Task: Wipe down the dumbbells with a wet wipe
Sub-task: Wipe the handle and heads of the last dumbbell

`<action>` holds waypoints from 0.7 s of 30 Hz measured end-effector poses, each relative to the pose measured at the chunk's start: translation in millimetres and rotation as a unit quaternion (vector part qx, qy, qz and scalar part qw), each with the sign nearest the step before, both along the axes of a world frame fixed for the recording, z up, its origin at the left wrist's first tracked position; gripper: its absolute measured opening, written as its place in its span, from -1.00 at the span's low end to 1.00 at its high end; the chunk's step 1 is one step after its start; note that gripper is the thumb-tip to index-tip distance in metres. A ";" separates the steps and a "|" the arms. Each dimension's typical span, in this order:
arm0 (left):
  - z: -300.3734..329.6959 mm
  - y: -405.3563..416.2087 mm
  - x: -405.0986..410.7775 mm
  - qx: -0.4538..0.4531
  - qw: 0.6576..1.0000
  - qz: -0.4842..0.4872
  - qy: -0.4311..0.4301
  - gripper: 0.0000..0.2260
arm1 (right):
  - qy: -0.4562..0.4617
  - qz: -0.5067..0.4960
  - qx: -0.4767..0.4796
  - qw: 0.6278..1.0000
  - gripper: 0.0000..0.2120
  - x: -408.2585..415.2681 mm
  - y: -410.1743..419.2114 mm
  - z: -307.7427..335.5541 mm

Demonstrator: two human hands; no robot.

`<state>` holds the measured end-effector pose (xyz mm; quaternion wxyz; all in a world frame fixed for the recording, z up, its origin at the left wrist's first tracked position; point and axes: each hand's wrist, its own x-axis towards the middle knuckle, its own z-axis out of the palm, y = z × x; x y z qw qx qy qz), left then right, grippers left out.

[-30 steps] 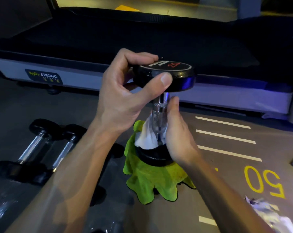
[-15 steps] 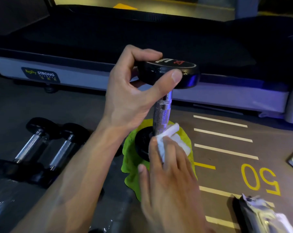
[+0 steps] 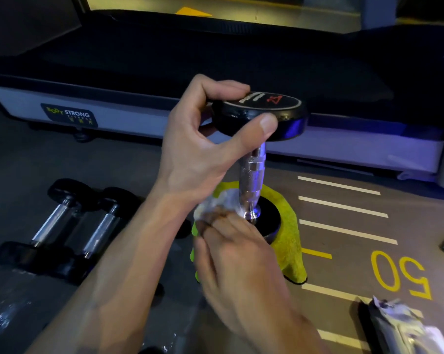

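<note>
I see the dumbbell (image 3: 254,172) standing upright on its lower head, on a green cloth (image 3: 289,233) that lies on the floor (image 3: 343,233). My left hand (image 3: 203,154) grips the upper head from the side: the thumb presses on the near edge and the curled fingers hold the far edge. My right hand (image 3: 238,254) is lower and nearer to me, at the foot of the chrome handle. Its fingers are bent over a white wet wipe (image 3: 221,203) and press it against the handle base and the top of the lower head. This hand is blurred, so I cannot tell exactly how each finger lies.

To the left, two more dumbbells (image 3: 70,226) lie side by side on the floor, near my left forearm. At the bottom right corner lies a wipe packet (image 3: 404,325), with its top torn open; I cannot tell what is inside. Behind everything is a treadmill (image 3: 216,60) with a "BODY STRONG" label. The number 50 (image 3: 399,274) is painted in yellow on the floor, right of the cloth.
</note>
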<state>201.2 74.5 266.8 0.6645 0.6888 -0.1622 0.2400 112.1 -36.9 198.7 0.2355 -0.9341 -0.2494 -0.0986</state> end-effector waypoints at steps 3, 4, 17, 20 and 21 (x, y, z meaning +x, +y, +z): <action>-0.4 2.7 0.6 -0.010 1.000 0.003 0.005 -0.69 | -0.027 0.020 0.114 0.993 -0.75 -4.2 -32.2 -10.1; -0.5 2.5 -0.1 -0.007 1.000 -0.001 0.005 -0.68 | -0.038 0.018 0.134 0.990 -0.74 -2.8 -40.5 -12.6; 1.4 -5.2 1.2 0.001 1.000 -0.031 0.005 -0.67 | 0.119 -0.222 0.493 0.833 -0.82 33.5 -100.1 20.3; 0.8 -4.5 5.4 -0.002 1.000 -0.021 0.006 -0.68 | 0.224 -0.183 0.525 0.800 -0.73 36.8 -79.6 26.8; 0.3 -3.6 6.3 -0.005 1.000 -0.019 0.006 -0.69 | 0.292 -0.155 0.539 0.775 -0.71 35.9 -72.0 28.7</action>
